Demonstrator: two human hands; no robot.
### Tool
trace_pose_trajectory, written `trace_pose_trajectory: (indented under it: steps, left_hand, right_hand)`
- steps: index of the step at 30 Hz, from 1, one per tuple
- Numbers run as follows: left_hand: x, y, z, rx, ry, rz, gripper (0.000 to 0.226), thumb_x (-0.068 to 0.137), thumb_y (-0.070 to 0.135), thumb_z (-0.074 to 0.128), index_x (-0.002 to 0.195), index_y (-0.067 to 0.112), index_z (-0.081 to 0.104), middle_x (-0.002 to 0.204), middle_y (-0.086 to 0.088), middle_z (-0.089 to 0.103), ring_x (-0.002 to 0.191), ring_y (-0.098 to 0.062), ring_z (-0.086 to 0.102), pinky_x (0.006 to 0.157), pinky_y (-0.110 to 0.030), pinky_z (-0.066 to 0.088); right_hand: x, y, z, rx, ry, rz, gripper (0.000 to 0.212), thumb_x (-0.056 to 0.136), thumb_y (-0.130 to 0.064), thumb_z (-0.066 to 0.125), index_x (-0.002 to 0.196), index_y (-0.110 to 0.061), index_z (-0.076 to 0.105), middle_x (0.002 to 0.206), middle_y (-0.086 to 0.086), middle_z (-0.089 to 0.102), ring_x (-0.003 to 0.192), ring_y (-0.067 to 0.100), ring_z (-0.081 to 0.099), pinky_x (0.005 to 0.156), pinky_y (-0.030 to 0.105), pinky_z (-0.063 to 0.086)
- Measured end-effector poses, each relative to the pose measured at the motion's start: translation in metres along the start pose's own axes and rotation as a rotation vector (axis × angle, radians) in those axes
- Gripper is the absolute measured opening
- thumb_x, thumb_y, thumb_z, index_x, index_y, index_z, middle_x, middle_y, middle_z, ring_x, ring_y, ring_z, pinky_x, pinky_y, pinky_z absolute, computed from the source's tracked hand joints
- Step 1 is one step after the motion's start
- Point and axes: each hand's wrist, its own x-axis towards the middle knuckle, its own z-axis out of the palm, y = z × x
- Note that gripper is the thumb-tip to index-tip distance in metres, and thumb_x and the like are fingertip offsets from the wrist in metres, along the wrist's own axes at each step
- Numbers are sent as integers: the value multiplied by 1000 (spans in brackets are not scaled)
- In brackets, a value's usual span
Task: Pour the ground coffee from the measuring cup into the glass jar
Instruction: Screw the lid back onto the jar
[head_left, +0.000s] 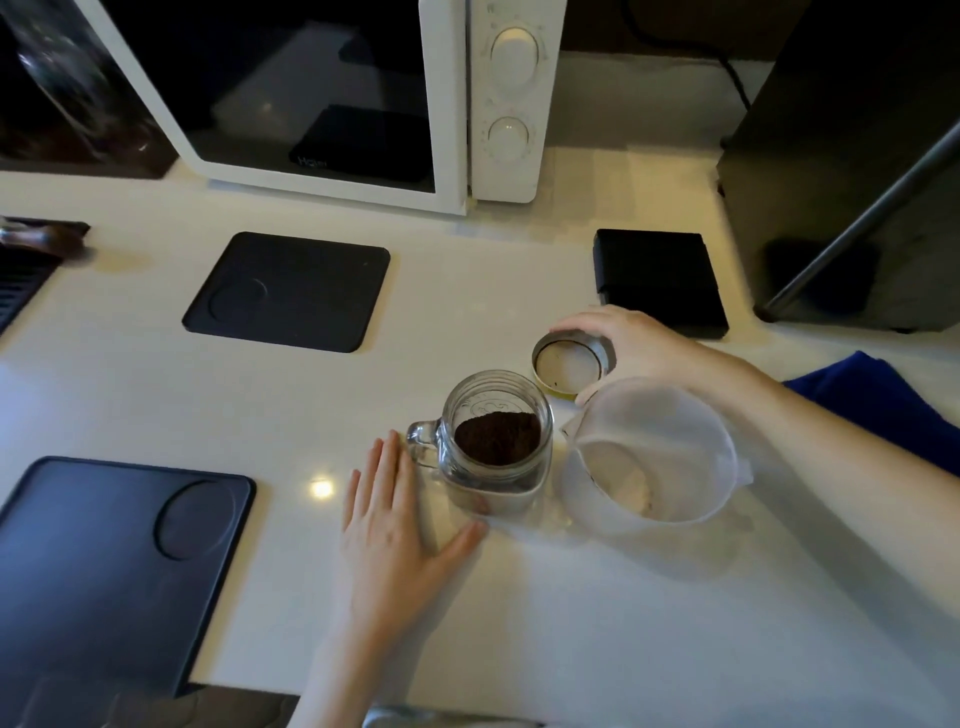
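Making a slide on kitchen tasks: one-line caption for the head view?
Coffee grounds sit in the glass jar; right hand grips the lid behind the emptied measuring cup.

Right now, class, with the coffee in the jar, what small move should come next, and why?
Probably lift the lid and bring it over the glass jar. The ground coffee already sits inside, the measuring cup looks nearly empty, and the right hand already grips the lid's rim. The left hand rests flat beside the jar.
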Motion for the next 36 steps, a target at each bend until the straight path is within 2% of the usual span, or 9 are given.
trace_pose_trajectory:
  steps: [4,8,13,17,20,23,28,34,36]
  left_hand:
    - [0,1,-1,-8,-6,-8,93,70,69,42,147,23,20,159,3,16,146,-11,2,118,-29,1]
    - [1,-1,-1,11,0,1,92,69,71,43,145,22,26,157,1,23,146,-14,9,118,-31,7]
    - [6,-5,-6,-58,-20,13,102,60,77,43,141,17,36,153,-3,33,143,-19,20,116,-33,16]
    - [11,3,-16,-350,-2,-21,110,51,73,57,143,19,29,148,1,37,136,-16,32,108,-26,24]
    - [13,13,-20,-550,19,-9,101,48,67,65,137,42,23,140,14,37,127,-4,38,100,-22,29]
    - [13,15,-17,-662,23,-15,93,47,63,71,125,57,22,138,9,48,122,-5,46,98,-26,39]
    - [14,11,-10,-757,-4,-18,98,46,55,77,132,43,31,131,7,55,117,-7,53,95,-28,45]
    - [14,16,-13,-862,-26,6,96,50,37,84,132,30,35,113,21,55,98,7,57,81,-11,47]
    - [13,18,-14,-859,-25,11,96,48,45,82,131,32,35,113,22,54,97,8,56,80,-12,48]
  right_hand:
    - [-10,-11,-20,173,128,55,72,63,-30,83,126,-13,51,120,2,50,115,18,50,92,21,37]
    - [-29,-35,-43,341,206,53,75,54,-53,72,120,-22,56,115,-2,51,106,8,55,91,17,44]
    - [-60,-74,-60,399,195,-48,78,52,-39,77,123,-29,48,124,-2,52,113,5,53,98,19,42]
    - [-77,-99,-56,239,128,-71,83,50,-25,79,126,-29,45,122,-18,47,114,0,49,96,13,40]
    - [-83,-106,-52,142,114,-63,80,51,-22,82,123,-27,49,118,-20,46,113,2,48,98,21,40]
    - [-88,-106,-51,96,111,-40,79,51,-16,84,122,-26,50,117,-16,47,111,4,49,98,24,40]
    - [-93,-111,-45,63,78,-24,78,55,-12,83,124,-26,48,119,-12,46,108,-2,46,91,7,34]
    - [-95,-122,-47,165,66,-26,79,56,-13,85,124,-29,47,117,-15,47,111,2,49,97,18,42]
    - [-93,-126,-48,186,59,-44,78,57,-12,85,124,-26,48,117,-13,50,111,4,51,99,19,41]
